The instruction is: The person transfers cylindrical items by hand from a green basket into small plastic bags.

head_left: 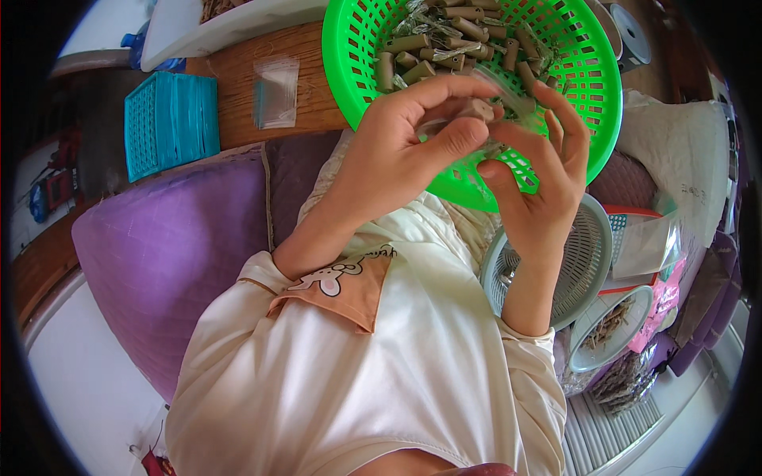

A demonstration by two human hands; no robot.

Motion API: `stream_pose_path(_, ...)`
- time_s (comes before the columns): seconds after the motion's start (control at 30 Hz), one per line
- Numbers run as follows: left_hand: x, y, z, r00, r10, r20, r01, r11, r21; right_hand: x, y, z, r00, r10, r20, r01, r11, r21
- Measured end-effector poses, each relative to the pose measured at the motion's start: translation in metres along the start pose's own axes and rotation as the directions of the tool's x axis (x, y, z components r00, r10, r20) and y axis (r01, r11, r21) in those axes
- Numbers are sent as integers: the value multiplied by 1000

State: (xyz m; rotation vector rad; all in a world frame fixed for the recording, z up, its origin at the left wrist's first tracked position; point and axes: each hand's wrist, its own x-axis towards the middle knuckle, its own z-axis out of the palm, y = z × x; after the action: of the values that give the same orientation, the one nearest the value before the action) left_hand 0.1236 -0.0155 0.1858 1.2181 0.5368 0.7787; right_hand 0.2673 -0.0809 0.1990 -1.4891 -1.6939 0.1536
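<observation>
My left hand [405, 139] and my right hand [540, 170] meet over the near rim of a green plastic basket [595, 87]. Together they hold a small clear plastic bag [468, 147], with a short brown cylindrical piece [479, 109] at its top between my fingertips. The basket holds several more brown cylindrical pieces [444, 40] and some clear wrappers. My cream sleeves come up from the lower edge.
A purple cushion [171, 246] lies at the left. On the wooden board behind it are a teal mesh box [171, 123] and a clear bag [276, 91]. A grey basket [583, 262] and a white bowl of brown bits [615, 325] sit at the right.
</observation>
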Motion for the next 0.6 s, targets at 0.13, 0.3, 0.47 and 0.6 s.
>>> stream_pose_path(0.13, 0, 1, 6, 999, -28, -27, 29, 999, 35, -3, 1, 1, 997, 79, 24, -80, 997, 24)
stream_pose_path(0.3, 2, 7, 10, 999, -44, -24, 44, 999, 10, -10, -6, 14, 872, 485, 63, -376, 582, 721)
stream_pose_path(0.47, 6, -11, 12, 977, 209, -34, -201, 965, 166, -6, -5, 17, 823, 536, 188, -452, 417, 789)
stream_pose_path(0.6, 2, -2, 8, 961, 251, -117, -165, 858, 487, -6, 7, 13, 752, 599, 274, -503, 253, 826)
